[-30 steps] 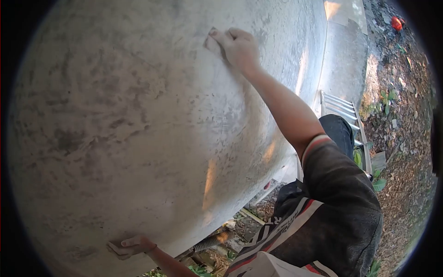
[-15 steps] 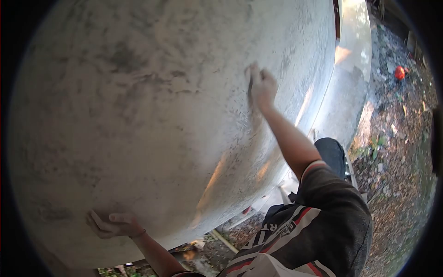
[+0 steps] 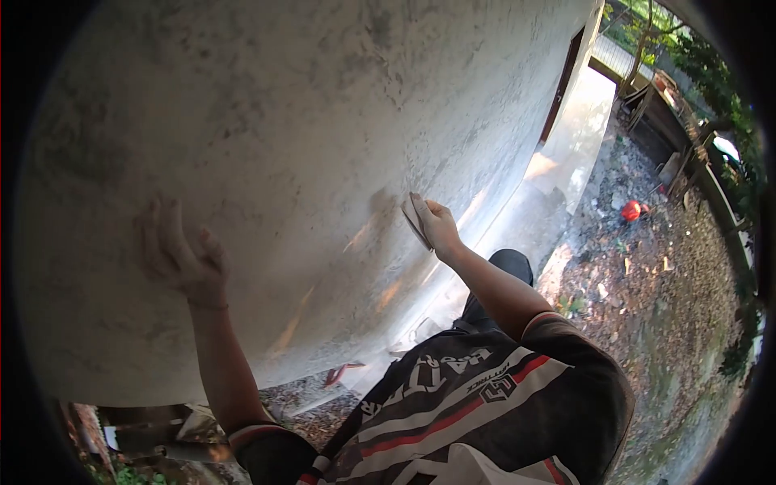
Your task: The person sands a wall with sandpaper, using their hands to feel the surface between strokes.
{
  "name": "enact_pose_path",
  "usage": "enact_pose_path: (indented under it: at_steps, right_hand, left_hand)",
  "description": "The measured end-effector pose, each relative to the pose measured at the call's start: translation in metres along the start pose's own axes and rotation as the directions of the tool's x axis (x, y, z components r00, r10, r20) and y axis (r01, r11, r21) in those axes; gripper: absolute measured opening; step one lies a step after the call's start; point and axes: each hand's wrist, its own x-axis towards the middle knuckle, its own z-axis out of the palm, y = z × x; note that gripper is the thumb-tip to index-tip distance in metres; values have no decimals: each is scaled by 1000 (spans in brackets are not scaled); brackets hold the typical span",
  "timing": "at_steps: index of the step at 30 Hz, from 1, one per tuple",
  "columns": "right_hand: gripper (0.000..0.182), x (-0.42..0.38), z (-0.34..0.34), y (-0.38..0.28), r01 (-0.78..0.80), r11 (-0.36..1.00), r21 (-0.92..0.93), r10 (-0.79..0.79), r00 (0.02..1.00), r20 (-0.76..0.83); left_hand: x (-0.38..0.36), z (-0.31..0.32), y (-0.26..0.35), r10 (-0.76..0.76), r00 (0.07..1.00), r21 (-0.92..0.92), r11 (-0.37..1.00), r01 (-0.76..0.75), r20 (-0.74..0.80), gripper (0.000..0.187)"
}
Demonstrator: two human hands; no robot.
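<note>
A large wall [image 3: 267, 145] with dark, blotchy patches in its pale grey surface fills the left and middle of the head view. My right hand [image 3: 439, 229] is closed around a thin, flat piece of sandpaper [image 3: 415, 220], its edge near the wall. A soft shadow falls on the wall beside that hand. Over the left part of the wall, my left hand [image 3: 184, 255] is open, fingers spread and slightly curled, with nothing in it. Its fingertips are dim and blurred against the surface.
A pale concrete ledge [image 3: 525, 210] runs along the wall's foot, toward a dark reddish frame [image 3: 563, 85]. Leaf-strewn ground [image 3: 647, 323] lies to the right, with a red round object [image 3: 630, 210] on it. A small red thing [image 3: 343, 373] is below the wall.
My right hand has come down and away from the wall, so the sandpaper shows edge-on. My left hand has risen along the wall with its fingers more spread. The view has shifted, showing more yard.
</note>
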Motion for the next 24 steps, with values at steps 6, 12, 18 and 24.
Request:
enact_pose_path:
  at_steps: [6, 12, 18, 24]
  right_hand:
    - [36, -24, -2, 1, -34, 992, -120, 39, 998, 41]
    - [41, -55, 18, 22, -82, 975, -209, 92, 995, 39]
    - [43, -69, 23, 47, -162, 930, -329, 194, 979, 64]
    - [42, -76, 33, 40, -130, 918, -375, 186, 975, 119]
  left_hand:
    - [-14, 0, -7, -94, 994, -143, 986, 84, -64, 37]
    - [-15, -3, -6, -150, 984, -296, 948, 117, -94, 33]
    - [-27, -2, -17, -202, 963, -568, 821, 67, -180, 24]
    - [-80, -18, 39, -121, 991, -627, 769, 127, 52, 21]
